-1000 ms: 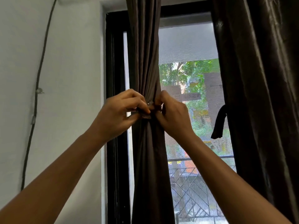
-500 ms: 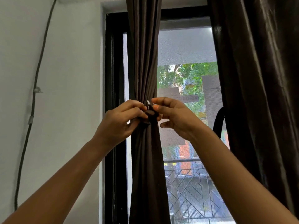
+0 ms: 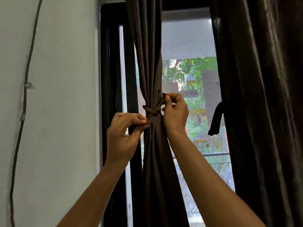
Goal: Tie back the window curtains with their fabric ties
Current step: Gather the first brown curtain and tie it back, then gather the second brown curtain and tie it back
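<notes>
The dark brown left curtain (image 3: 147, 54) hangs gathered into a narrow bundle in front of the window. A matching fabric tie (image 3: 152, 111) is wrapped and crossed around its waist. My left hand (image 3: 124, 135) pinches the tie's lower left end beside the bundle. My right hand (image 3: 175, 112) pinches the upper right end, held up and to the right of the crossing. The right curtain (image 3: 262, 95) hangs loose, and its own tie (image 3: 216, 120) dangles free at its inner edge.
A black window frame (image 3: 109, 95) stands left of the bundle, with a white wall (image 3: 62, 95) beyond it. A thin cable (image 3: 24, 104) runs down that wall. Mesh, trees and a railing show through the glass.
My hands have drawn apart: the left dropped down-left, the right rose up-right, each pulling a tie end. The crossed tie now shows around the bundle. The view has shifted upward.
</notes>
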